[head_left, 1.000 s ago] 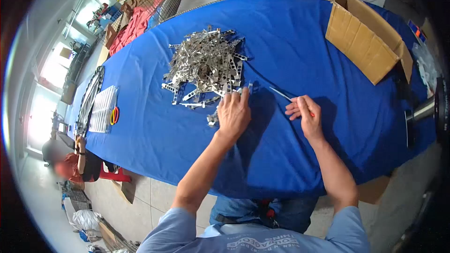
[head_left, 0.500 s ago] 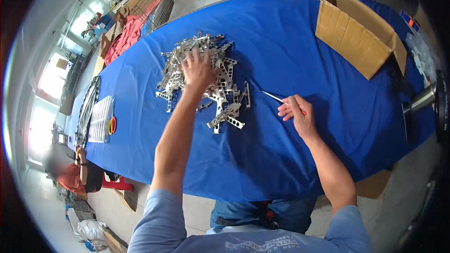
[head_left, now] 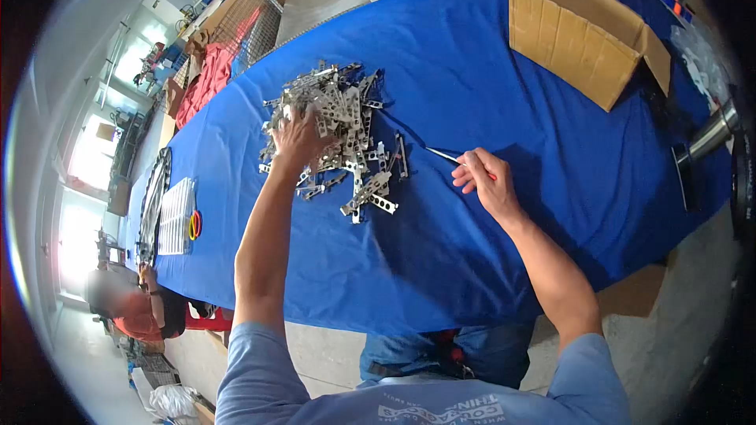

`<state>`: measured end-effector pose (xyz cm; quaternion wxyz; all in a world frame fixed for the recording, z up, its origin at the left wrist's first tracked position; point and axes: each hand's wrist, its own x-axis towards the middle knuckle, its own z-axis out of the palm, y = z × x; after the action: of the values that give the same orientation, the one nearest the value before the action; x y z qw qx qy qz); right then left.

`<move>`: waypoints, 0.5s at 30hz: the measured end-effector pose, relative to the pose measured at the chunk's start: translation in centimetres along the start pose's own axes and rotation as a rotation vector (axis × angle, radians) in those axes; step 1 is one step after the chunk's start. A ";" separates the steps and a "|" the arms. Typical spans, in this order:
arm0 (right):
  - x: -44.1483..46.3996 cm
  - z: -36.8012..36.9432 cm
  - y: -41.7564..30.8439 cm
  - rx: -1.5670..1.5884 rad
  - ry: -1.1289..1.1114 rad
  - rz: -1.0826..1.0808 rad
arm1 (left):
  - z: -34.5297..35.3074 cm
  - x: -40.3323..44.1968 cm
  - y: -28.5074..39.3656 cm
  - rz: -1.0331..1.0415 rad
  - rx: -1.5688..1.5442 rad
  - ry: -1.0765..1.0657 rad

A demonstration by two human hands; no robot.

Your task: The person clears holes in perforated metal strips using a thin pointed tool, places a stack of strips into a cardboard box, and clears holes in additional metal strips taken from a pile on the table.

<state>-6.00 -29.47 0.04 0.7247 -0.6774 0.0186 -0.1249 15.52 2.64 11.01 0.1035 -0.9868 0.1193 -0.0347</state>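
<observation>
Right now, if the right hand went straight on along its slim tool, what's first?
Probably the loose metal strip beside the pile, near its far end. The slim tool in the right hand points there; its height is unclear, so it might pass over.

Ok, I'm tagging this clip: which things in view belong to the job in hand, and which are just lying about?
In the job:
metal strips, piled, the left hand among or just over them
slim tool, held in the right hand

Apparently just lying about:
cardboard box
pale ribbed item
pink cloth
</observation>
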 end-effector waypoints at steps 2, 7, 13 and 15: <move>0.1 0.0 0.1 0.002 -0.005 0.001 | -0.1 0.0 0.0 -0.052 -0.013 0.004; 0.3 -0.2 0.2 -0.007 0.004 -0.018 | 1.3 2.3 -3.5 0.247 0.082 -0.114; 0.3 -0.1 0.3 -0.002 0.010 -0.015 | 0.4 -0.5 -5.1 0.290 0.110 -0.001; 0.3 -0.1 0.3 -0.007 0.013 -0.018 | -0.3 -0.7 -4.7 0.283 0.119 0.020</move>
<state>-5.64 -29.62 -0.23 0.7210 -0.6793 0.0177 -0.1358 15.87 7.26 12.25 0.1646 -0.9518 0.2560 -0.0368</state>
